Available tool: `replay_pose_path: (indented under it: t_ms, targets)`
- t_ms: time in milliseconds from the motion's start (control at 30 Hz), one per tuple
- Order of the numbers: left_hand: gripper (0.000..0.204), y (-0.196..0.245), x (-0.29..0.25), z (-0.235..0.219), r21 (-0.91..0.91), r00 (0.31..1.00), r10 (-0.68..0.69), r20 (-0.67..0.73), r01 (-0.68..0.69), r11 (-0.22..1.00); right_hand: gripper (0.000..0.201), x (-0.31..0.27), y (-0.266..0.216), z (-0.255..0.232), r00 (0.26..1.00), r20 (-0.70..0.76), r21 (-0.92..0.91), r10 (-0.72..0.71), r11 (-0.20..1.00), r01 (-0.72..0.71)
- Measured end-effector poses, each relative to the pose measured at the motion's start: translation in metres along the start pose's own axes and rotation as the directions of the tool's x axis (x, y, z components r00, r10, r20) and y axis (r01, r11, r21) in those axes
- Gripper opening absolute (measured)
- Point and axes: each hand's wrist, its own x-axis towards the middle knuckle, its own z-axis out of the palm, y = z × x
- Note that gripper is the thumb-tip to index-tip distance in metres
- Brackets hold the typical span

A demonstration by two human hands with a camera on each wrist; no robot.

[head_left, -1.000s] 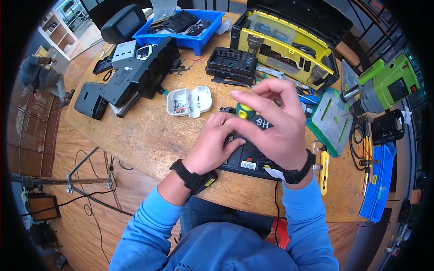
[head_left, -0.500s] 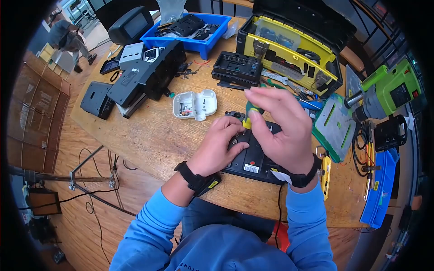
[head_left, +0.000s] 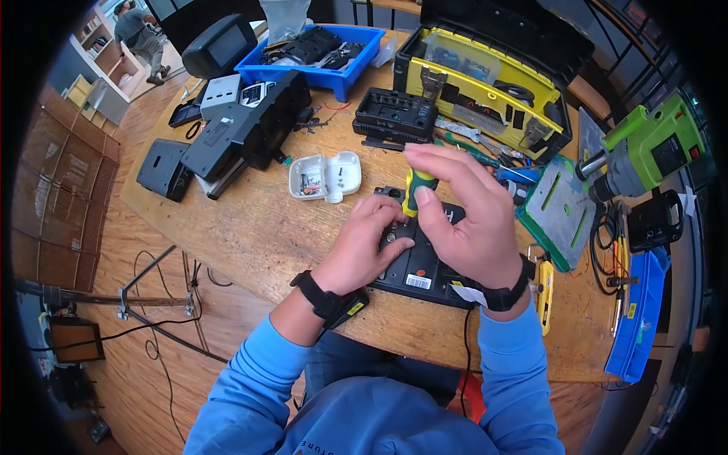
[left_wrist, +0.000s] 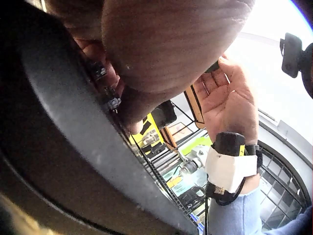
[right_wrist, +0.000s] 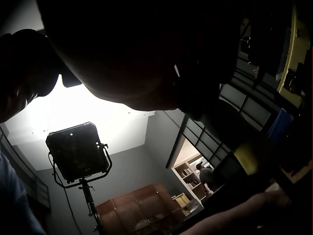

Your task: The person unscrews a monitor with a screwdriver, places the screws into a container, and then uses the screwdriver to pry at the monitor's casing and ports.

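Observation:
In the head view, a black flat device with a barcode label lies on the bench in front of the person. A screwdriver with a green and yellow handle stands nearly upright over it, its tip hidden near the left fingers. My right hand pinches the handle between thumb and fingers, the other fingers extended above its top. My left hand rests on the device's left side, thumb on the casing and fingertips beside the screwdriver's lower end. The left wrist view shows the right palm raised beyond the left hand.
A white case with small screws stands left of the device. Behind are a screwdriver-bit box, a yellow and black toolbox and a blue bin. Black housings lie left; a green drill and a yellow cutter are right.
The right hand has shifted from above the left hand to the right, and its grip on the screwdriver now shows more of the handle. The left hand stays on the device.

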Motion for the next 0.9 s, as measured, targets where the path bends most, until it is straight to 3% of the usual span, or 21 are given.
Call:
replay_pose_path:
  t_ms: [167,367,433,567,667,733,833,900]
  targets:
    - [0.037,0.0025,0.0003,0.0002,-0.025,1.0,0.005,-0.018,-0.006,1.0,0.033,-0.002,0.0014,-0.0051,0.998,0.029,-0.067,-0.058,0.996,0.06]
    - [0.037,-0.0022,0.0003,0.0011,-0.015,1.0,0.003,-0.015,-0.003,1.0,0.032,-0.0034,-0.0037,-0.001,0.997,0.04,0.059,0.068,0.996,-0.07]
    - [0.037,-0.0037,0.0006,0.001,-0.011,1.0,0.013,-0.008,-0.013,1.0,0.032,-0.0015,-0.0017,-0.0006,1.0,0.005,0.037,-0.009,0.999,0.009]
    - [0.037,0.0013,0.0011,0.0005,0.023,0.999,0.02,-0.028,-0.02,1.0,0.035,-0.0045,0.0061,-0.0058,0.999,0.049,-0.035,-0.017,0.999,0.018]
    - [0.037,0.0019,0.0011,-0.0005,0.003,1.0,0.012,-0.016,-0.012,1.0,0.035,-0.0052,0.0029,-0.0056,0.995,0.092,0.018,0.03,0.999,-0.031]
    - [0.038,0.0017,0.001,-0.0008,-0.005,1.0,-0.017,-0.002,0.017,1.0,0.033,-0.0036,-0.0037,-0.0023,0.996,0.035,0.105,0.081,0.991,-0.084]
    - [0.038,0.0002,0.0007,0.0003,-0.008,1.0,-0.01,-0.01,0.01,1.0,0.033,-0.0032,0.0019,-0.0023,0.999,0.04,-0.003,-0.035,0.999,0.035]
    - [0.038,0.0003,0.001,0.0007,0.003,1.0,0.005,-0.018,-0.005,1.0,0.034,-0.0054,0.0005,-0.0072,0.997,0.074,-0.023,0.02,1.0,-0.018]
